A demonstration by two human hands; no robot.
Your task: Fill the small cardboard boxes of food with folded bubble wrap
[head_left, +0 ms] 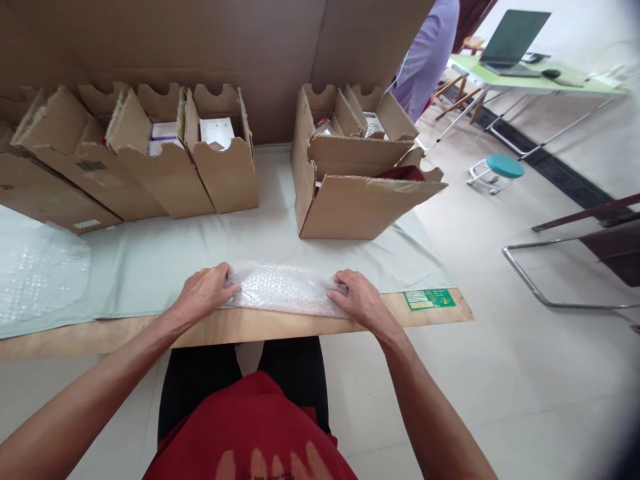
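Observation:
A folded strip of clear bubble wrap (pixel 283 287) lies along the front edge of the table, between my two hands. At its left end, my left hand (pixel 209 288) pinches the plastic with thumb and fingers. My right hand (pixel 357 293) grips the other end, its fingers curled over the wrap. Whether anything is inside the wrap cannot be made out. Farther left, a larger sheet of bubble wrap (pixel 45 270) rests flat on the pale cloth (pixel 150 267).
Open cardboard boxes (pixel 227 177) stand in a row at the back left. More cardboard boxes (pixel 360 210) are at the back right, before a tall cardboard panel (pixel 200 47). A person's purple sleeve (pixel 430 60) shows beyond. A laptop (pixel 515 43) sits on a green table (pixel 575 87).

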